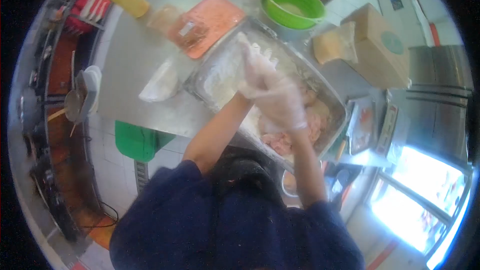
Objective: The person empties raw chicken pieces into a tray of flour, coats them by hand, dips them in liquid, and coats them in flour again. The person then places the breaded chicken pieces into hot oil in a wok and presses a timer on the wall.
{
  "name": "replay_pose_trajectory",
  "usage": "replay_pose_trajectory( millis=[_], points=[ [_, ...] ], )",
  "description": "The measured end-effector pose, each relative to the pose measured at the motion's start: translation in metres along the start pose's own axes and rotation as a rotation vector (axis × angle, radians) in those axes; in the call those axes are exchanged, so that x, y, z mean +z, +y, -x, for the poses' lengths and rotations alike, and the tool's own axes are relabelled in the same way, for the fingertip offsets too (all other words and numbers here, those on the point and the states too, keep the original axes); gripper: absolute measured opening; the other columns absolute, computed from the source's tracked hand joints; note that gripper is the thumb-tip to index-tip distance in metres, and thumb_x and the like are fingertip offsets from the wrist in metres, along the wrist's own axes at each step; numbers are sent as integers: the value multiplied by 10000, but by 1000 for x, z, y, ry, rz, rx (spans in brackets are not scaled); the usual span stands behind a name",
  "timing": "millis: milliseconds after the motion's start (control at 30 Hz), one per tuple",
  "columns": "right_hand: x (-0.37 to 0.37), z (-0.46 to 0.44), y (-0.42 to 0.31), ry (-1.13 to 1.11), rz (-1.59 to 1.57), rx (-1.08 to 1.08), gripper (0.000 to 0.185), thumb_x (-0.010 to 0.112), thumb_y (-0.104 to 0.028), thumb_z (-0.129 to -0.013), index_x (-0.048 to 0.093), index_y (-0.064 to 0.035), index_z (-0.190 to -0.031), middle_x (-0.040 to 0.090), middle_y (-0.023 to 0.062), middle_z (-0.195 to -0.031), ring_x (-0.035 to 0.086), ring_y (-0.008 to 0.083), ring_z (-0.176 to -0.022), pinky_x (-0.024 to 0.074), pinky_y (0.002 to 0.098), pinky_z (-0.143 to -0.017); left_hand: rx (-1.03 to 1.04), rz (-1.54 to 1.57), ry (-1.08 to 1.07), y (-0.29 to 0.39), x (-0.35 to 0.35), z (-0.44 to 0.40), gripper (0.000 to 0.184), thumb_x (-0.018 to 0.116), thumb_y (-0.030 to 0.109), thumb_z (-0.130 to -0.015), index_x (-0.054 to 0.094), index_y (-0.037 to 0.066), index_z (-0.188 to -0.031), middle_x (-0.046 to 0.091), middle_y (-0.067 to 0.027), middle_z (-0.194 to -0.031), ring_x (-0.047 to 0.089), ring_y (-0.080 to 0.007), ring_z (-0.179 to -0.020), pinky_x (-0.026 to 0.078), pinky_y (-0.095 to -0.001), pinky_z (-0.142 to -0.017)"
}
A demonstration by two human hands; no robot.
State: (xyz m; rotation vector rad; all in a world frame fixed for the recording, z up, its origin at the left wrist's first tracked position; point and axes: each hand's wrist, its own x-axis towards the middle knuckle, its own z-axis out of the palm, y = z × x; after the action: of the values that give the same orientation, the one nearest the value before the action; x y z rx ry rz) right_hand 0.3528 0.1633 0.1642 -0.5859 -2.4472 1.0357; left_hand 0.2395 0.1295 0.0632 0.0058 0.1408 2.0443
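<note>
Both of my hands are in thin, clear gloves dusted white, above a large metal tray. My left hand is over the white powder, which looks like flour, its whitened fingers stretched out and apart. Crossing beside its wrist is my right hand, smeared by motion. The two hands overlap and seem to touch; the right fingers cannot be made out. Pale pink raw meat pieces lie in the near right part of the tray, partly hidden under my right hand.
An orange cutting board and a clear bag of white powder lie on the metal table. Behind the tray stands a green basin. A cardboard box and a yellowish bag are at right. Shelving lines the left.
</note>
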Motion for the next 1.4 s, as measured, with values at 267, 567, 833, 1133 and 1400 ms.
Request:
replay_pose_trajectory(
  millis=[267,567,833,1133,1400],
  points=[
    [-19,1,-51,563,-1004,711,578,583,-446,-965,529,-49,-1382,622,107,-1259,539,249,-1216,398,381,-1038,-504,-1160,-332,-19,-10,41,558,543,498,-968,582,42,-1288,619,-182,-1203,580,-282,-1088,449,-378,-968],
    [2,-3,-44,282,-1742,-43,834,365,-651,-964,389,12,-1469,433,214,-1477,369,357,-1393,201,487,-1189,71,-2201,-444,83,67,111,535,659,512,-861,608,51,-1128,613,-204,-1003,610,-350,-927,482,-457,-824],
    [60,10,-48,193,-902,678,310,547,-333,-986,657,-96,-1152,678,66,-1080,597,208,-983,451,376,-933,-35,-3030,406,318,-15,153,282,498,250,-972,668,25,-998,688,-186,-891,677,-333,-855,541,-444,-778],
    [117,-27,-36,102,-1857,236,502,536,-329,-985,489,-64,-1408,601,133,-1303,600,240,-1075,462,405,-994,382,-2954,-486,136,263,151,192,552,193,-982,667,68,-1071,646,-88,-957,605,-222,-885,503,-343,-790],
    [-159,44,24,114,-574,328,486,802,-199,-783,592,-35,-1190,660,91,-999,633,191,-885,520,311,-814,638,-1877,128,32,123,97,118,576,175,-999,642,88,-1042,602,27,-855,539,-71,-750,463,-252,-662]
  ],
)
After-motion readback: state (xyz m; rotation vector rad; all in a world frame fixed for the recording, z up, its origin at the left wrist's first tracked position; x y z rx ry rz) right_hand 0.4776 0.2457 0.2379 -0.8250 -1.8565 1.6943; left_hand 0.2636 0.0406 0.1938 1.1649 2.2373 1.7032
